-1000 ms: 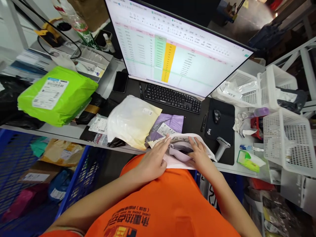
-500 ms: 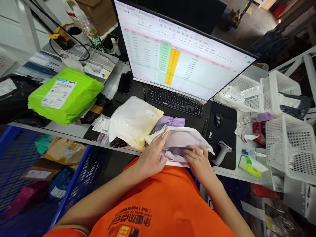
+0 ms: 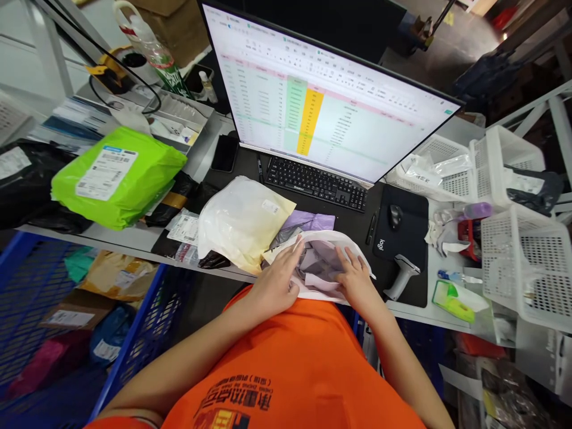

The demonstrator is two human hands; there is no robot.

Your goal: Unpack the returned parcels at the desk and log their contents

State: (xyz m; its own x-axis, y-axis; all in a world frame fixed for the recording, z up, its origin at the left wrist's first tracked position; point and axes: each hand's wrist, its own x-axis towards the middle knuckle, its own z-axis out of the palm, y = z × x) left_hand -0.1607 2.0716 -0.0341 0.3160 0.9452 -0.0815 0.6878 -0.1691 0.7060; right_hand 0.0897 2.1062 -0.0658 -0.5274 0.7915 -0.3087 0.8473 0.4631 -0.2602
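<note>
A white mailer bag (image 3: 357,241) lies at the table's front edge against the orange shirt, its mouth spread wide. Grey, crumpled material (image 3: 319,260) shows inside; what it is I cannot make out. My left hand (image 3: 279,277) grips the bag's left side, fingers pointing up along the opening and thumb low. On the other side, my right hand (image 3: 356,275) rests in the mouth with its fingers apart, touching the inner wall. Left of the bag lies a bulging white and pale yellow package (image 3: 241,217). A purple package (image 3: 313,221) sits just behind.
Behind are a keyboard (image 3: 315,183) and monitor (image 3: 339,101). To the right lie a mouse (image 3: 395,217), barcode scanner (image 3: 403,276) and white baskets (image 3: 500,262). A green parcel (image 3: 118,176) stands left, above a blue crate (image 3: 129,339) of parcels.
My right hand's fingers have spread and moved up inside the bag's mouth. The opening is wider and shows more of the grey material. My left hand stays in place.
</note>
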